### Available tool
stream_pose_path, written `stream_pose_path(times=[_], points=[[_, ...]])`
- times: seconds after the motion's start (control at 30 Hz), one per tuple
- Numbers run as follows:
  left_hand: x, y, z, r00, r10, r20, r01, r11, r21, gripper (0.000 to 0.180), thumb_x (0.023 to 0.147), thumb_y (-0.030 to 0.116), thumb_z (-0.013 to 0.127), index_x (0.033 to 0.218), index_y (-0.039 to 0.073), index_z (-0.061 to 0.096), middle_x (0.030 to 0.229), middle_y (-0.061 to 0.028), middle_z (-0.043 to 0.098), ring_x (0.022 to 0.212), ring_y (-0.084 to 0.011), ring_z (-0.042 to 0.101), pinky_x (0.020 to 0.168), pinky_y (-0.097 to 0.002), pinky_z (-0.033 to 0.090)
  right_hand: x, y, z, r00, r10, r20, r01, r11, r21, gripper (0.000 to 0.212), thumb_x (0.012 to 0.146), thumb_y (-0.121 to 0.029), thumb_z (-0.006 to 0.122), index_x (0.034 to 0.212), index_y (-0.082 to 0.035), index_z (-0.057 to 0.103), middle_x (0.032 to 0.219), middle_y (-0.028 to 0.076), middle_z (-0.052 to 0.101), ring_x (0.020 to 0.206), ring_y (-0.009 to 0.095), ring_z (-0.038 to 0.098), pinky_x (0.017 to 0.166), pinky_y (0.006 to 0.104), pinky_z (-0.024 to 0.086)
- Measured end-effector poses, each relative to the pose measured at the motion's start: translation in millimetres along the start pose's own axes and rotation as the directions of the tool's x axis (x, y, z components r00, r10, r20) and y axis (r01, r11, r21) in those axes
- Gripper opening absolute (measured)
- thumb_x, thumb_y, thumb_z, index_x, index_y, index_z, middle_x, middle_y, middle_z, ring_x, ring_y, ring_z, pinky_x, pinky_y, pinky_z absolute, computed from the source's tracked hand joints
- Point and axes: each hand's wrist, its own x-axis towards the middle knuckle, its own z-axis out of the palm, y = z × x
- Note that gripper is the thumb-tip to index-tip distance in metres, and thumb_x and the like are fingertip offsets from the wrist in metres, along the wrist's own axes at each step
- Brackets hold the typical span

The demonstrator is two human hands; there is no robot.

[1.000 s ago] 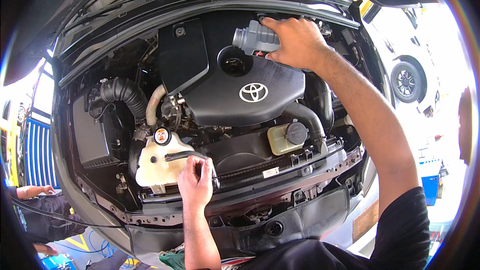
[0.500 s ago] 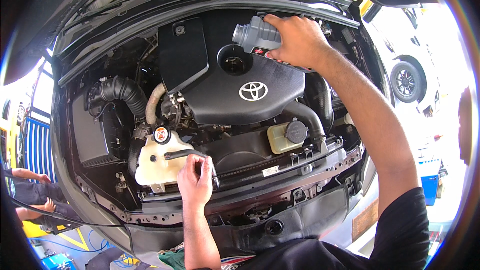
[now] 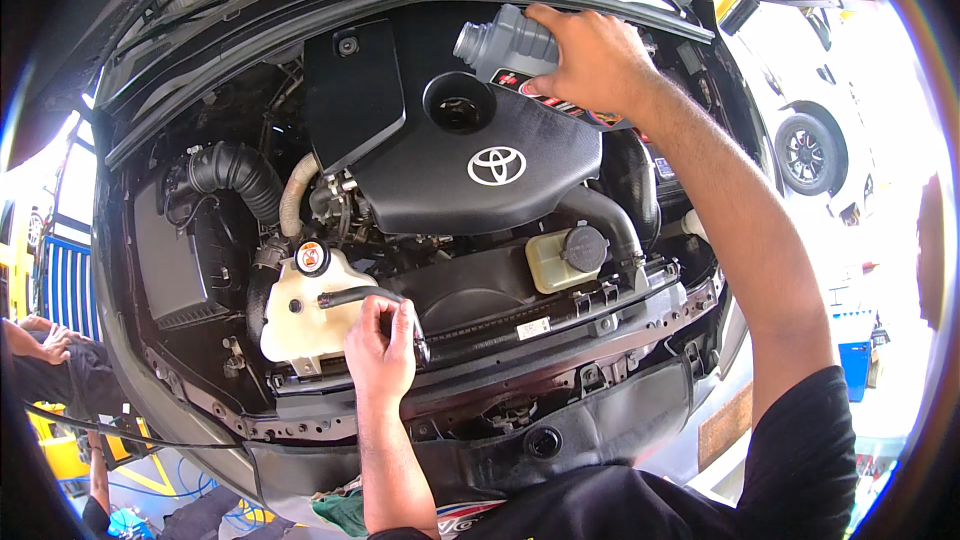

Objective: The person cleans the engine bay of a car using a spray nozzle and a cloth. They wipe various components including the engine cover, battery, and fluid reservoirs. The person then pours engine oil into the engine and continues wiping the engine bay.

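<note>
My right hand (image 3: 600,60) is wrapped round a grey plastic oil bottle (image 3: 515,45), which lies tilted with its uncapped mouth toward the left. The mouth is above the round opening (image 3: 458,105) in the black engine cover (image 3: 545,165), apart from it. No stream shows from the bottle. Lower down, my left hand (image 3: 380,355) is closed beside the cream coolant reservoir (image 3: 300,320), next to its black hose (image 3: 350,295). The left fingertips are hidden, so what they hold, if anything, cannot be made out.
A yellowish fluid tank with a dark cap (image 3: 553,262) sits at the front right of the engine bay. The radiator support (image 3: 580,365) crosses the front. The raised hood hangs overhead. Other people's hands (image 3: 50,340) show at far left; a wheel (image 3: 805,155) stands at right.
The view has shifted slightly, moving the engine bay up and left in the picture. A thin dark trickle below the bottle's mouth no longer shows. Both hands keep their grips.
</note>
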Motion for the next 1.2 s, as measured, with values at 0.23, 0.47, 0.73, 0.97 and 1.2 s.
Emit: stream_pose_path(times=[0.23, 0.47, 0.73, 0.97, 1.2], points=[[1.3, -4.2, -4.4, 1.000, -0.017, 0.001, 0.016, 0.977, -0.212, 0.023, 0.100, 0.023, 0.058, 0.088, 0.004, 0.058, 0.067, -0.0079, 0.062, 0.060, -0.0180, 0.057, 0.058, -0.0344, 0.043, -6.5, 1.1, -5.0, 0.999, 0.052, -0.017, -0.050, 0.994, 0.093, 0.084, 0.071, -0.044, 0.085, 0.145, -0.017, 0.053, 0.106, 0.019, 0.074, 0.102, 0.038, 0.072, 0.092, 0.0492, 0.058], [0.6, 42.9, -30.2, 0.998, 0.035, -0.048, -0.055, 0.854, -0.518, 0.019, 0.092, 0.011, 0.059, 0.109, 0.003, 0.061, 0.092, -0.0032, 0.063, 0.081, -0.0090, 0.052, 0.069, -0.0261, 0.041, -34.0, 0.8, -31.2, 0.980, 0.169, -0.107, -0.123, 0.933, 0.339, 0.087, 0.068, -0.051, 0.086, 0.140, -0.013, 0.055, 0.087, 0.017, 0.075, 0.089, 0.037, 0.074, 0.083, 0.0470, 0.059], [-5.3, 208.1, -49.5, 0.879, 0.465, -0.105, -0.455, 0.755, -0.473, 0.036, 0.091, 0.001, 0.075, 0.124, -0.001, 0.060, 0.106, -0.0070, 0.064, 0.089, -0.0098, 0.065, 0.076, -0.0247, 0.054, -183.9, -39.5, -80.3, 0.916, 0.180, -0.358, 0.107, 0.750, 0.653, 0.061, 0.069, -0.035, 0.091, 0.108, -0.002, 0.059, 0.092, 0.019, 0.072, 0.089, 0.039, 0.072, 0.077, 0.0428, 0.057], [-84.0, 279.2, -39.0, 0.845, 0.385, 0.371, -0.429, 0.902, 0.043, 0.027, 0.091, 0.021, 0.080, 0.098, -0.004, 0.072, 0.083, -0.0060, 0.071, 0.071, -0.0076, 0.063, 0.062, -0.0269, 0.051, -338.1, -48.5, -87.1, 0.888, 0.213, -0.408, 0.075, 0.807, 0.586, 0.058, 0.066, -0.023, 0.087, 0.116, -0.004, 0.065, 0.109, 0.014, 0.072, 0.091, 0.032, 0.073, 0.079, 0.0399, 0.059], [-182.2, 246.0, -4.8, 0.096, 0.670, 0.736, -0.915, 0.350, -0.199, 0.045, 0.075, 0.001, 0.074, 0.119, 0.005, 0.067, 0.126, -0.0112, 0.063, 0.119, -0.0326, 0.061, 0.101, -0.0419, 0.053, -457.2, -7.6, -72.2, 0.961, -0.067, -0.269, 0.251, 0.624, 0.740, 0.054, 0.062, -0.024, 0.088, 0.106, -0.003, 0.066, 0.110, 0.014, 0.074, 0.098, 0.033, 0.074, 0.085, 0.0423, 0.060]])
